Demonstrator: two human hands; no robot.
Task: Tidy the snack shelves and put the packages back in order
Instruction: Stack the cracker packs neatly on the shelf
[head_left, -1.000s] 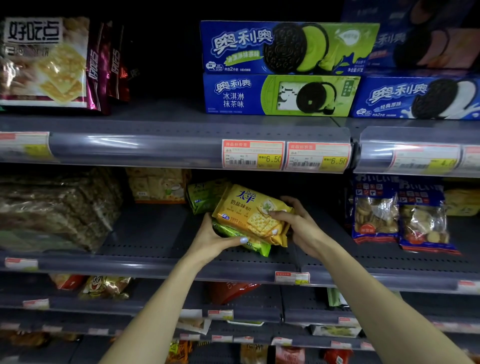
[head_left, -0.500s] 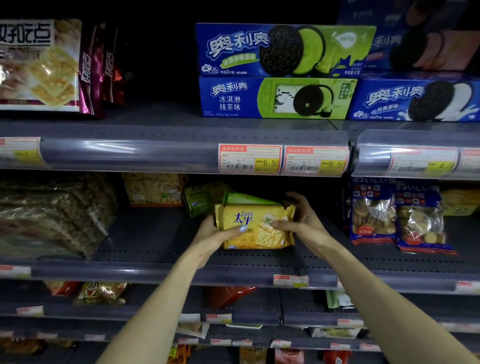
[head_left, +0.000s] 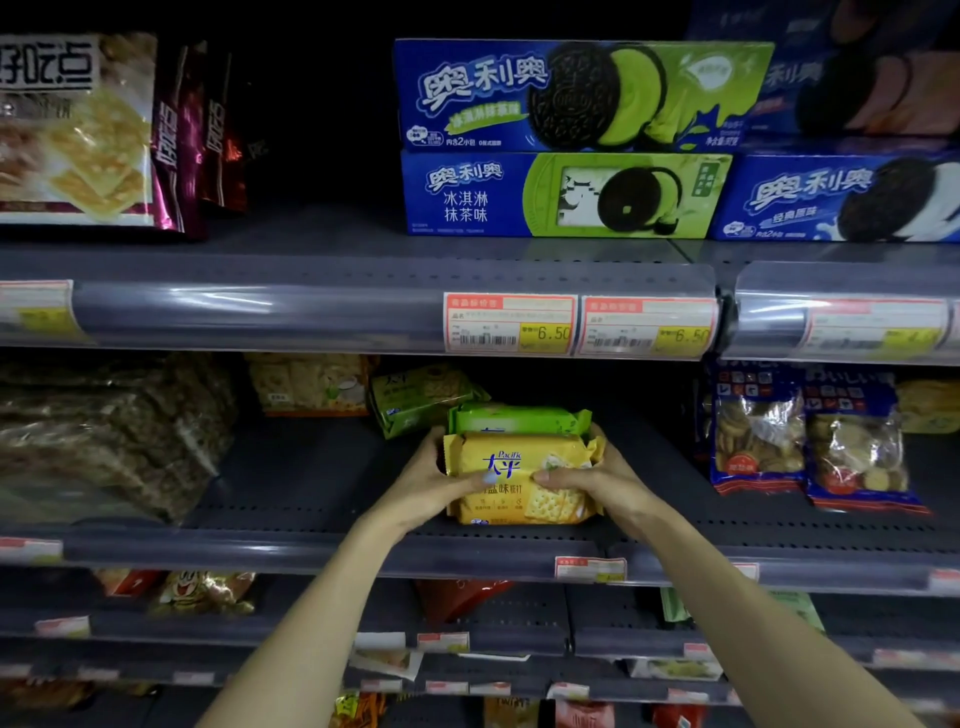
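Observation:
A yellow cracker pack (head_left: 519, 467) stands upright on the middle shelf (head_left: 291, 499), its front facing me. Right behind it stands a green cracker pack (head_left: 519, 419), of which only the top shows. My left hand (head_left: 434, 483) grips the left end of the two packs, thumb across the yellow front. My right hand (head_left: 602, 475) grips the right end, thumb on the front too. Another green pack (head_left: 415, 400) leans further back on the left.
Blue cookie boxes (head_left: 566, 140) are stacked on the top shelf, with maroon cracker bags (head_left: 93, 130) at its left. On the middle shelf a large brown bag (head_left: 104, 431) lies left and blue cookie bags (head_left: 810, 441) stand right. Price tags (head_left: 576, 325) line the shelf rail.
The two packs were tilted and held above the shelf; now they stand upright and level on it, yellow in front. Both hands have closed in on the ends.

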